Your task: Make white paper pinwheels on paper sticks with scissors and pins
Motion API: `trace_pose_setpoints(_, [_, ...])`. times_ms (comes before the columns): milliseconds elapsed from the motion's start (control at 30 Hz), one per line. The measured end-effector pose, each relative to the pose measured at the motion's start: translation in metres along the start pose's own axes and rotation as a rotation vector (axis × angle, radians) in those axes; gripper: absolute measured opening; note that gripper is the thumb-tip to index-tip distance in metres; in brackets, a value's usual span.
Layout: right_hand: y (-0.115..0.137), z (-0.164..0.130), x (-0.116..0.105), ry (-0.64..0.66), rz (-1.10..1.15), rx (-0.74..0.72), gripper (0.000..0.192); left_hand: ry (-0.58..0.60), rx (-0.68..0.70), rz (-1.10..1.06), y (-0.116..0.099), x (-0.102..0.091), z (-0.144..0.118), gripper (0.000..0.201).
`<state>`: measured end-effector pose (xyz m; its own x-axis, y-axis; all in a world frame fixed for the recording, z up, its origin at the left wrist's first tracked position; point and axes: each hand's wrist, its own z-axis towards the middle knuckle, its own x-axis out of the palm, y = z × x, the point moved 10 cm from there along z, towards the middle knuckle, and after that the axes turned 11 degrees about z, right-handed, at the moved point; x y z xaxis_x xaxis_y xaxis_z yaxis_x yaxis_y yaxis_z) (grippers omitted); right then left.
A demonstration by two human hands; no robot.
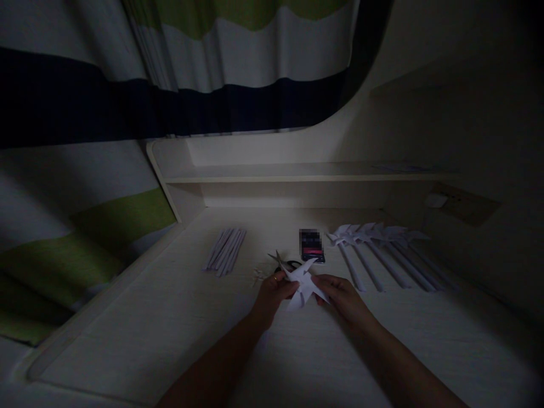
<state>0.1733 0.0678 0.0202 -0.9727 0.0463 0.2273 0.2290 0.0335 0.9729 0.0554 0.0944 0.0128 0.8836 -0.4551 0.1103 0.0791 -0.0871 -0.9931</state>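
Observation:
Between my two hands is a white paper pinwheel (pixel 304 281), its pointed blades spread, held above the desk. My left hand (pixel 272 292), with a ring on one finger, pinches its left side. On the right side, my right hand (pixel 340 293) grips a blade between thumb and fingers. Just behind the pinwheel lie open scissors (pixel 278 259) with dark handles, partly hidden by the paper and my left hand. Small pale scraps (pixel 258 274) sit left of the scissors.
Several rolled paper sticks (pixel 224 251) lie in a bundle at left. A phone (pixel 311 246) rests behind the scissors. Finished-looking pinwheels on sticks (pixel 378 241) lie in a row at right. A shelf (pixel 272 172) spans the back, and a curtain (pixel 85 215) hangs at left.

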Motion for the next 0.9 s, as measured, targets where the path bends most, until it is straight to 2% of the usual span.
trace_pose_setpoints(167, [0.01, 0.0, 0.001, 0.006, -0.063, -0.081, 0.036, 0.023, 0.02, -0.04, 0.0, 0.002, 0.0, 0.028])
trace_pose_setpoints(300, [0.021, -0.002, -0.008, -0.072, -0.203, -0.211, 0.034, 0.035, 0.039, -0.081, 0.001, 0.003, 0.001, 0.026])
trace_pose_setpoints(367, [0.036, -0.009, -0.014, -0.157, -0.364, -0.373, 0.029, 0.032, 0.047, -0.093, 0.002, 0.002, 0.001, 0.027])
trace_pose_setpoints(433, [0.056, -0.022, -0.011, -0.205, -0.566, -0.609, 0.023, 0.03, 0.055, -0.098, 0.003, 0.002, 0.002, 0.027])
trace_pose_setpoints(500, [0.068, -0.038, 0.004, -0.184, -0.759, -0.835, 0.019, 0.041, 0.059, -0.103, 0.004, 0.004, 0.001, 0.027])
trace_pose_setpoints(567, [0.072, -0.05, 0.02, -0.133, -0.906, -0.984, 0.02, 0.06, 0.058, -0.107, 0.003, 0.007, 0.0, 0.026])
trace_pose_setpoints(700, [0.071, -0.055, 0.036, -0.11, -1.061, -1.046, 0.018, 0.098, 0.048, -0.102, 0.001, 0.013, -0.003, 0.026])
trace_pose_setpoints(900, [0.068, -0.051, 0.038, -0.097, -1.104, -1.024, 0.014, 0.113, 0.031, -0.065, -0.001, 0.016, -0.004, 0.028])
